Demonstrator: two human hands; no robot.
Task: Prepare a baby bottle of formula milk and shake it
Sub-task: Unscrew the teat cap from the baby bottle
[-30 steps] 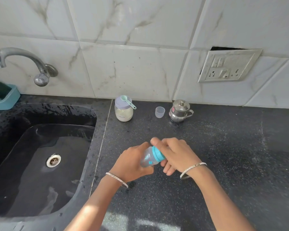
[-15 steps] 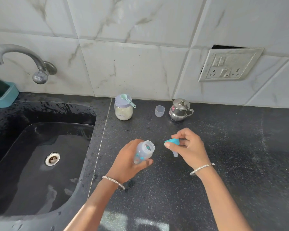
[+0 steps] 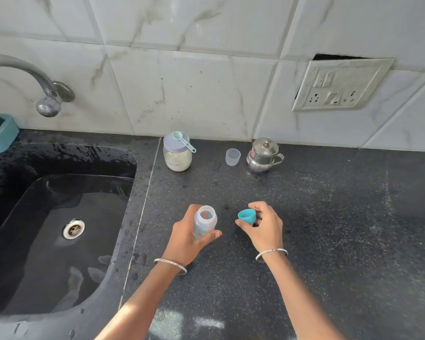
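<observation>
Right of the sink (image 3: pixel 133 217): I hold the baby bottle (image 3: pixel 205 223) upright over the countertop (image 3: pixel 329 241), close to the sink's right rim. Its mouth is uncovered and faces up, ready to be filled.
Left hand: my left hand (image 3: pixel 185 239) is wrapped round the bottle's body, thumb across the front. The grip sits low so the mouth is unobstructed.
Right hand: my right hand (image 3: pixel 265 229) pinches the teal collar (image 3: pixel 246 216) between thumb and fingertips. It is just beyond the bottle on the side away from the sink, not touching it, which leaves the opening free.
Teat: mostly hidden under my right hand; I cannot tell its state.
Bottle contents: no powder or liquid shows through the mouth; I judge it empty.
Supplies: back from the sink's right rim, at the wall, stands the formula jar (image 3: pixel 177 158), lid on, with the scoop (image 3: pixel 183 141) lying across the lid. The clear cup (image 3: pixel 232 157) and the lidded steel pot (image 3: pixel 263 155) stand further from the sink, in one row, all within reach.
Step in hand (judged): bottle opened, filling not begun.
Caution: droplets lie along the sink rim, so the collar is best set down on the dry side.
</observation>
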